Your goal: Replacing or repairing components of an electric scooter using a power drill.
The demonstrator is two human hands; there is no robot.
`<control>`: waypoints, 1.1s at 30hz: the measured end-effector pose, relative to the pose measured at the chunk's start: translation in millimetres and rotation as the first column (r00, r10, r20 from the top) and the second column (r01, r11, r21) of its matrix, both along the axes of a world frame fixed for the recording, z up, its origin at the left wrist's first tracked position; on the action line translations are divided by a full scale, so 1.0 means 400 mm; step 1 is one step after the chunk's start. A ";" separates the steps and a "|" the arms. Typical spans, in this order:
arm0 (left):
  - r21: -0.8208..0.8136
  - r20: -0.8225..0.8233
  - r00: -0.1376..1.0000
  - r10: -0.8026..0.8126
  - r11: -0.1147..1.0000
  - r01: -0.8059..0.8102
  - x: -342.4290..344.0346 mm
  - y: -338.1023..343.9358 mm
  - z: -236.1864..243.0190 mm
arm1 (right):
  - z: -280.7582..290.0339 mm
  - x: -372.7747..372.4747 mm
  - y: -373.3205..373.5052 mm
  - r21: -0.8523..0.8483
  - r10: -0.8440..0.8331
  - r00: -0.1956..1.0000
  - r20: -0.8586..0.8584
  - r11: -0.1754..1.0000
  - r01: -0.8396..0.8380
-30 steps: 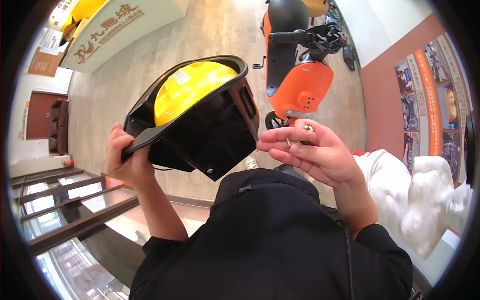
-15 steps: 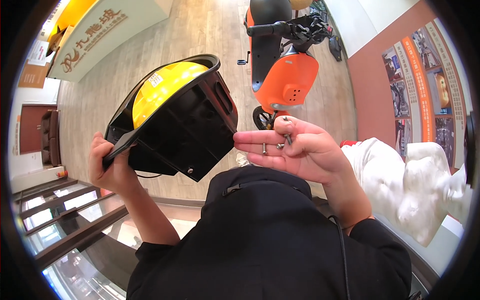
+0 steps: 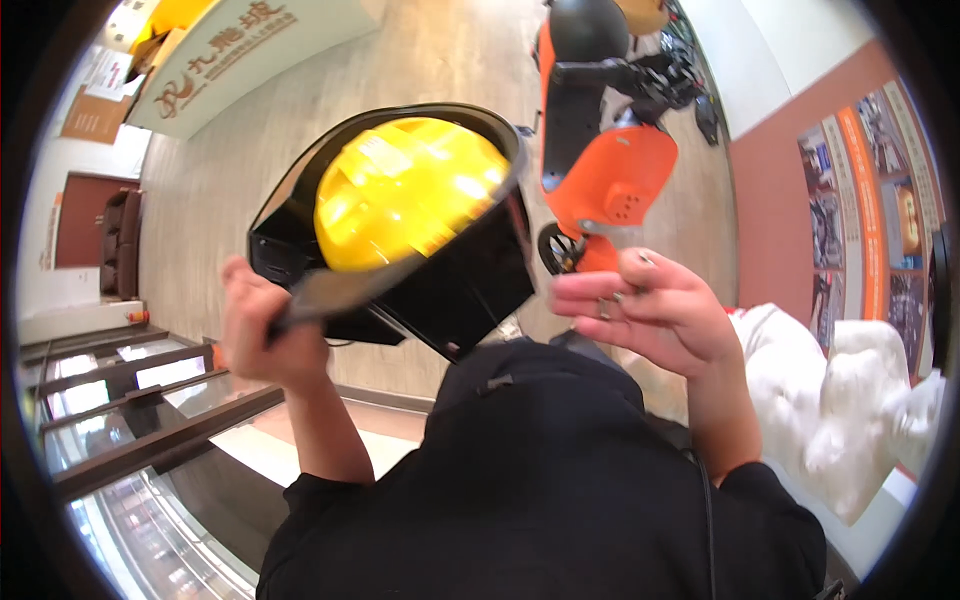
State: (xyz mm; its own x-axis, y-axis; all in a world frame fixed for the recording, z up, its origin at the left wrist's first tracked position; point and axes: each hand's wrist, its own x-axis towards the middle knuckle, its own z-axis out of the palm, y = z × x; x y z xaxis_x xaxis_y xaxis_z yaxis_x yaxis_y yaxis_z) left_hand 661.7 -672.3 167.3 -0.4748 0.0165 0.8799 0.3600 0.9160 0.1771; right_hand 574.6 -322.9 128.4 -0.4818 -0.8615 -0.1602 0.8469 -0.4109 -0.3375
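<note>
My left hand (image 3: 275, 325) grips the rim of a black plastic tub (image 3: 465, 290), holding it up and tilted. Inside the tub sits a yellow hard hat (image 3: 410, 190), its rounded top facing up. The left hand is smeared by motion, but its fingers are wrapped round the rim. To the right of the tub and apart from it, my right hand (image 3: 665, 315) is turned palm up. A small metal screw (image 3: 646, 258) is pinched between its thumb and forefinger. More small screws (image 3: 608, 305) lie against the other fingers, blurred.
An orange scooter (image 3: 610, 180) stands ahead on the wood floor (image 3: 430, 60). White plastic-wrapped bundles (image 3: 850, 400) are at the right, below a wall panel with pictures (image 3: 865, 210). Dark-framed glass (image 3: 150, 430) runs along the lower left. A white counter (image 3: 215, 75) stands at the far left.
The tub has swung right and tipped, so more of the hard hat's top shows. My right hand has come away from the tub's side, its fingers curling a little. The whole view has shifted.
</note>
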 end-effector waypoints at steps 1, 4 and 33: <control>-0.068 0.021 0.999 -0.046 0.997 0.047 0.015 0.000 0.005 | -0.005 0.000 0.025 0.099 -0.037 0.999 0.024 0.995 0.034; -0.199 0.109 0.986 -0.125 0.969 0.145 0.074 0.034 0.031 | -0.036 0.001 0.075 0.177 -0.202 0.978 0.060 0.966 0.188; -0.420 0.045 0.749 -0.661 0.668 0.615 0.122 0.002 -0.081 | -0.172 -0.039 -0.136 0.699 -0.010 0.910 -0.415 0.637 0.325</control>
